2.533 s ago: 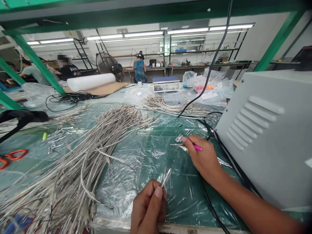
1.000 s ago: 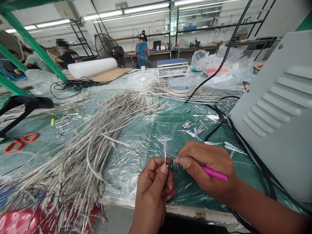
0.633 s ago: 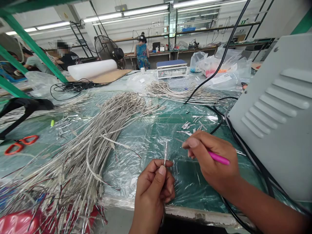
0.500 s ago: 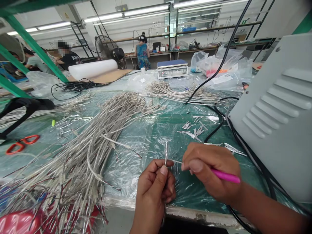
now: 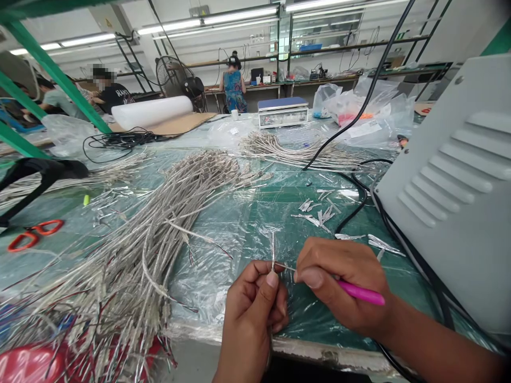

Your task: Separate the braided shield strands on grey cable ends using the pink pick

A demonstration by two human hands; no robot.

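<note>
Near the table's front edge, my left hand pinches a cable between thumb and forefinger. Its foil-wrapped end points up and away from me. To the right, my right hand is closed around a thin tool with a pink handle, which sticks out behind the palm. The tool's slender metal shaft reaches left to the cable beside my left fingertips. Its exact tip is too small to make out. A large bundle of pale cables with bared wire ends lies left of my hands.
Orange-handled scissors lie far left. Foil scraps are scattered beyond my right hand. A grey vented machine and black cords border the right side. More cables and a scale are farther back. Several people sit or stand beyond.
My right hand has moved slightly left and the pink handle has tilted and shifted left with it. My left hand still pinches the cable, almost unmoved.
</note>
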